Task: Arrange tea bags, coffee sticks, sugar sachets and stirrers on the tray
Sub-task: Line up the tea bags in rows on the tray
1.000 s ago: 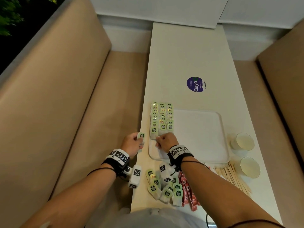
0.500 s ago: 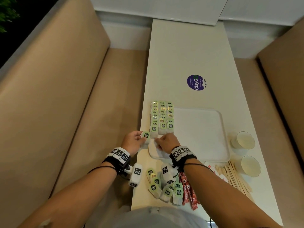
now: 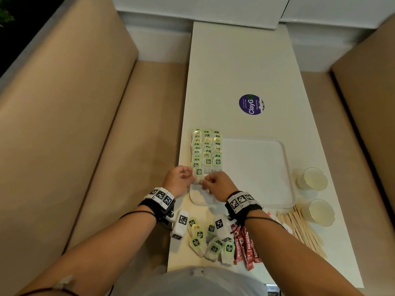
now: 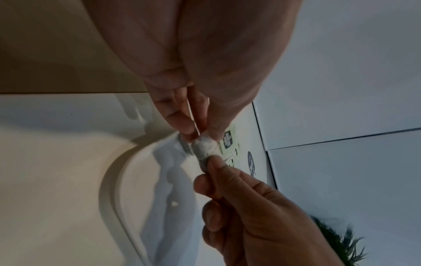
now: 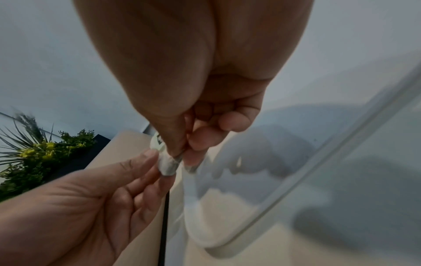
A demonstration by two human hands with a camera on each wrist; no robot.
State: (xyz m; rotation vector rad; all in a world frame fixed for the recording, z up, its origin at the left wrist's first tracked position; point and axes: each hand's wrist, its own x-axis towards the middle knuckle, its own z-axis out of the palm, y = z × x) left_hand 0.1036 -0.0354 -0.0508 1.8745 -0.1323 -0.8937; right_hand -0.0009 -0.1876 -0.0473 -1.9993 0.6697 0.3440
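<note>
Together both hands' fingers (image 3: 206,182) pinch one tea bag (image 3: 198,173) — over the tray (image 3: 256,171); three rows fill its left side.

The right hand (image 3: 218,183) covers the near-left corner of the tray (image 3: 287,167) and the lower end of the tea bag (image 3: 198,173) pinched between both hands. Print on that tea bag's green label is too small to read. Both wrist views are blurred at the fingertips.
</note>
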